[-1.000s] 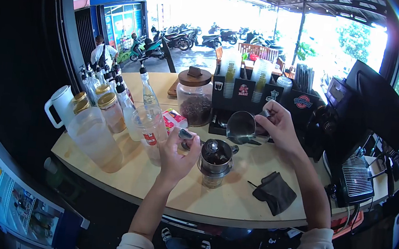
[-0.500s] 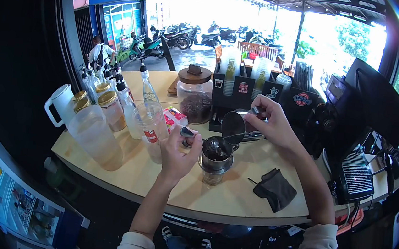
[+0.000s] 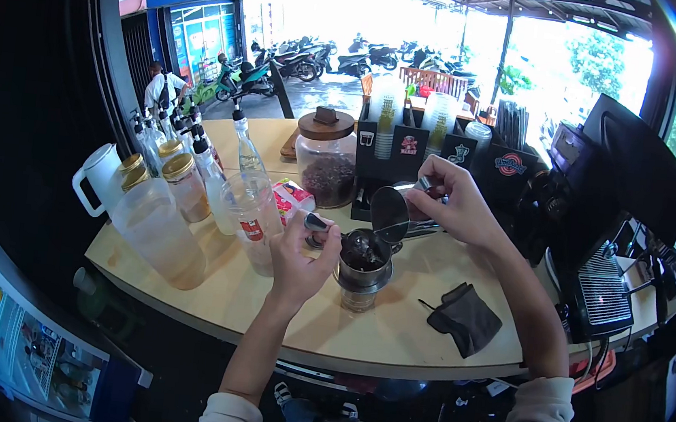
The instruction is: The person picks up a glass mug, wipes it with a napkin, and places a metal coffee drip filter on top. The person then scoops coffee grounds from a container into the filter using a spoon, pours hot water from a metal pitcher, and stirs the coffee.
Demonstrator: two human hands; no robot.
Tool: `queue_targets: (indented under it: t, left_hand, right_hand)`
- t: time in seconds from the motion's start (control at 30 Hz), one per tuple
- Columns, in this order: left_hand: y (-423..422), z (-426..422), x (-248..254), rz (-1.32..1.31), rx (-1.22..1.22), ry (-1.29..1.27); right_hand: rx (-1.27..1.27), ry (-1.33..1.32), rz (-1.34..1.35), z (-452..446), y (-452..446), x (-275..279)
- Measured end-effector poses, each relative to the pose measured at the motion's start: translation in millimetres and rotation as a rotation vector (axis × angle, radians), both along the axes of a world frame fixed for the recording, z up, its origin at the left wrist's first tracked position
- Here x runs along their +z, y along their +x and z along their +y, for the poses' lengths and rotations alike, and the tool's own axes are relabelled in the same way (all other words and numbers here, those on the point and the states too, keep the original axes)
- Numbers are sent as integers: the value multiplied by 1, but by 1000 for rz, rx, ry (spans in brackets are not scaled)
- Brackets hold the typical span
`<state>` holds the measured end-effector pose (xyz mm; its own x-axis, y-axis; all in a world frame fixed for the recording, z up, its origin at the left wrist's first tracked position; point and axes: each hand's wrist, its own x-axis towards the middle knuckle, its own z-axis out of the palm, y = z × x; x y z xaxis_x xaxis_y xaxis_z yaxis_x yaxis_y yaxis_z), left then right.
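Observation:
A metal drip filter (image 3: 362, 272) with dark contents sits on top of a clear glass (image 3: 357, 299) near the counter's front edge. My left hand (image 3: 301, 258) pinches the handle of a spoon, whose bowl is over the filter's mouth. From the right, my right hand (image 3: 454, 203) grips a metal pitcher (image 3: 389, 213) by its handle. The pitcher is tipped, its lip just above the filter's rim. A clear plastic jug (image 3: 250, 212) with a red label stands left of the filter, close to my left hand.
A dark cloth (image 3: 464, 319) lies on the counter (image 3: 317, 341) at right. Behind are a lidded glass jar (image 3: 325, 161) and a black cup holder (image 3: 392, 158). Pump bottles, jars and a large clear pitcher (image 3: 158, 234) crowd the left. A person (image 3: 162, 90) is outside.
The pitcher has moved left and down to the filter and tipped further. My left hand has stayed at the filter's left side with the spoon. The person outside has shifted slightly left.

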<state>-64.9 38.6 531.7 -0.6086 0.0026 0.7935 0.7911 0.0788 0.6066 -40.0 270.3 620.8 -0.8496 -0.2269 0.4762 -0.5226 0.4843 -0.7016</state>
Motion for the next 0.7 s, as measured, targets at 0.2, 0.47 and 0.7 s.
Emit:
queue_targets:
  t: [0.2,0.47,0.7]
  left_hand:
    - [-2,2,-2,-12,-35,34]
    - [-1,1,-2,-29,-42,22]
    - [-2,1,-2,-9,-25,17]
  right_hand:
    - [23,-30,-34,-4,2,3]
    - [27,-35,-62,-7,1,3]
    - [5,16,-56,-6,0,3]
